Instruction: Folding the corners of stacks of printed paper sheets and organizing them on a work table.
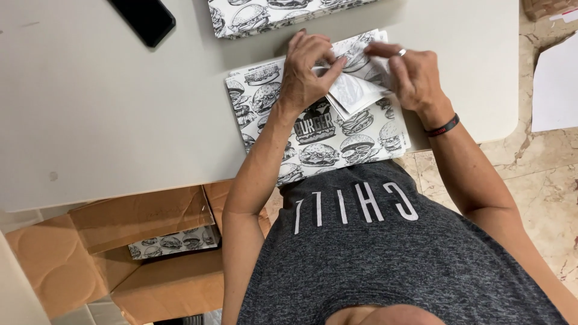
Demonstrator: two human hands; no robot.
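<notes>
A flat stack of white cardboard sheets printed with black burger drawings (325, 141) lies on the pale table (108, 102) in front of me. My left hand (307, 69) pinches a lifted flap (355, 90) of the top sheet between thumb and fingers. My right hand (409, 72), with a ring and a dark wristband, grips the same flap from the right side. The flap is folded up, showing its plain white inside.
Another stack of burger-print sheets (265, 15) lies at the table's far edge. A black phone (144, 18) rests at the top left. An open brown cardboard box (138, 253) with more printed sheets stands on the floor at left. White paper (557, 84) lies on the tiled floor at right.
</notes>
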